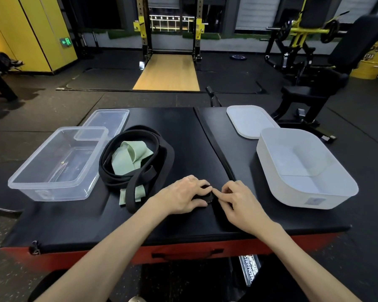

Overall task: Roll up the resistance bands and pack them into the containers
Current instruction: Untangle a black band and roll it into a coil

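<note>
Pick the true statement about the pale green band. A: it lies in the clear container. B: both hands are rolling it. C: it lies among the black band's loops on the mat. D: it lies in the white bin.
C: the green band lies inside the loops of the black band, beside the clear container.

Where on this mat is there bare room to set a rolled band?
Bare mat lies in the middle, between the black band coil and the white container, and along the near edge before the clear container. The left is crowded: coil and green band lie close beside that container.
</note>
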`<state>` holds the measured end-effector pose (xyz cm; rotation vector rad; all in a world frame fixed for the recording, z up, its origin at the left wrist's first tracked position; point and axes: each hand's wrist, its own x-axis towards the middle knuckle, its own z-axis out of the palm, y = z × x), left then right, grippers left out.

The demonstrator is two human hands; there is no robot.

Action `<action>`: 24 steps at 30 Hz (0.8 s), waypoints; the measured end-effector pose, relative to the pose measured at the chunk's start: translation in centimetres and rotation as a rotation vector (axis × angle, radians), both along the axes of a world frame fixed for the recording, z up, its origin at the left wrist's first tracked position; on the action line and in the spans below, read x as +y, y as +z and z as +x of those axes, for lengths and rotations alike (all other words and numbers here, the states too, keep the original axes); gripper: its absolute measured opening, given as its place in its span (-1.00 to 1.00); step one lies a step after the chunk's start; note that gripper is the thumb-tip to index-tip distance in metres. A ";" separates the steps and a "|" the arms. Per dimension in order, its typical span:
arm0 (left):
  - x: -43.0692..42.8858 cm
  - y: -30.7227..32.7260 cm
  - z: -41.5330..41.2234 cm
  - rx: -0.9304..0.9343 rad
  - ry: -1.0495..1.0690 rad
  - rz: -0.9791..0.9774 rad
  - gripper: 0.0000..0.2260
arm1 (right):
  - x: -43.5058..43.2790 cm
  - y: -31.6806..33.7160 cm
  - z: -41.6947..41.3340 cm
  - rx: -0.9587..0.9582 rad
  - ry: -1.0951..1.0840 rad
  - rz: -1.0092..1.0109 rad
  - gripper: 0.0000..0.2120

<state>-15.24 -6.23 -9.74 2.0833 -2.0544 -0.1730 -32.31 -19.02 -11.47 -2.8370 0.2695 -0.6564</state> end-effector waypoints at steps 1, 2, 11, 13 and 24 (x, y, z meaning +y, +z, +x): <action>0.3 -0.3 -0.3 -0.007 0.031 -0.027 -0.61 | -0.4 0.1 -0.3 0.019 0.003 0.005 -0.67; 0.6 -0.6 -0.6 -0.016 0.060 -0.062 -0.61 | -0.7 0.1 -0.6 0.038 0.008 0.007 -0.64; 1.0 -2.1 -4.0 -0.045 0.377 -0.230 -0.57 | 0.5 0.1 0.1 -0.037 -0.005 -0.022 -0.70; 0.9 -2.2 -4.7 -0.038 0.429 -0.259 -0.57 | 0.8 -0.4 0.2 -0.051 -0.011 -0.028 -0.69; -0.7 2.4 0.4 0.046 -0.019 0.210 -0.42 | 0.1 -0.1 0.7 -0.014 0.035 0.009 -0.71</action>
